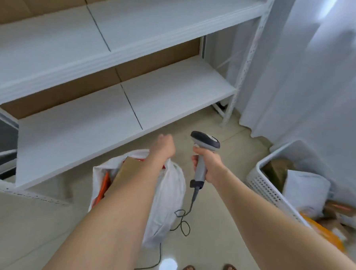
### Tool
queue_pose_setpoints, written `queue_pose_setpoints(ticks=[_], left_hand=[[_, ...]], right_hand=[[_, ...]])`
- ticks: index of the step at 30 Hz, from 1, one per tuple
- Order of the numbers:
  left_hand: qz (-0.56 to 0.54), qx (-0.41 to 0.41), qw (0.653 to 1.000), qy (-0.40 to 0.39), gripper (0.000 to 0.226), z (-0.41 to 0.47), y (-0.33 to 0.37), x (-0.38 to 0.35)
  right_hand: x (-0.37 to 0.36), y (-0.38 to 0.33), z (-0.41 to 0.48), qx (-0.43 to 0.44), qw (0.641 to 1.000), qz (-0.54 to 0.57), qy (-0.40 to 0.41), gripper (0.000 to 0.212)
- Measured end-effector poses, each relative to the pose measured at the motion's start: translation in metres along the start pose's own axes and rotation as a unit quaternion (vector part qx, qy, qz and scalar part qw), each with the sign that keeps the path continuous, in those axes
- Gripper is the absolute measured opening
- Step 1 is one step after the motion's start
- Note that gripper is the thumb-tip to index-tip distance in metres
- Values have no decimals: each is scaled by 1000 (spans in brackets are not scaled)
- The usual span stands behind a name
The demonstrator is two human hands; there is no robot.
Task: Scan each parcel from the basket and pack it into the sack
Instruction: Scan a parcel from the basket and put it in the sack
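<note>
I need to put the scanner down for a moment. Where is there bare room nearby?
The lower shelf board behind the sack is bare. The floor between sack and basket is free too, apart from the cable looping beside the sack. Crowded: the basket, heaped with parcels, and the sack's mouth.

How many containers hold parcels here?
2: the white sack at the left hand, centre, and the white basket at the right edge. Others may lie outside view.
</note>
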State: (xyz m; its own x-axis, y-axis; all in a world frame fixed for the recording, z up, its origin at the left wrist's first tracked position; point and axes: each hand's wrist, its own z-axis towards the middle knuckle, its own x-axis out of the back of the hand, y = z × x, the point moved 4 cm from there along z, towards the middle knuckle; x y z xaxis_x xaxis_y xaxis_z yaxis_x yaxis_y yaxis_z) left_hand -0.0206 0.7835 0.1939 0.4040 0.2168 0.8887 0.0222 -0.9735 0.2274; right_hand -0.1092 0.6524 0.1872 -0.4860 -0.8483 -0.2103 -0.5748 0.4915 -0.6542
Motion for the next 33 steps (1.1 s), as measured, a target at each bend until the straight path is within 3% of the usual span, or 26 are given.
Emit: queue_pose_setpoints(ticks=[13, 19, 27, 33], left_hand=[[84, -161, 983, -27, 42, -54, 282, -68], [94, -209, 972, -50, 42, -88, 417, -135], [126, -273, 947, -113, 43, -102, 551, -237], [151, -306, 923, -177, 47, -76, 635, -329]], right_hand=[[260, -57, -21, 66, 982, 126, 124, 17], [403, -69, -30, 39, 959, 237, 149, 14], [553, -73, -11, 17, 927, 285, 242, 15], [651, -70, 39, 7, 904, 316, 288, 34]])
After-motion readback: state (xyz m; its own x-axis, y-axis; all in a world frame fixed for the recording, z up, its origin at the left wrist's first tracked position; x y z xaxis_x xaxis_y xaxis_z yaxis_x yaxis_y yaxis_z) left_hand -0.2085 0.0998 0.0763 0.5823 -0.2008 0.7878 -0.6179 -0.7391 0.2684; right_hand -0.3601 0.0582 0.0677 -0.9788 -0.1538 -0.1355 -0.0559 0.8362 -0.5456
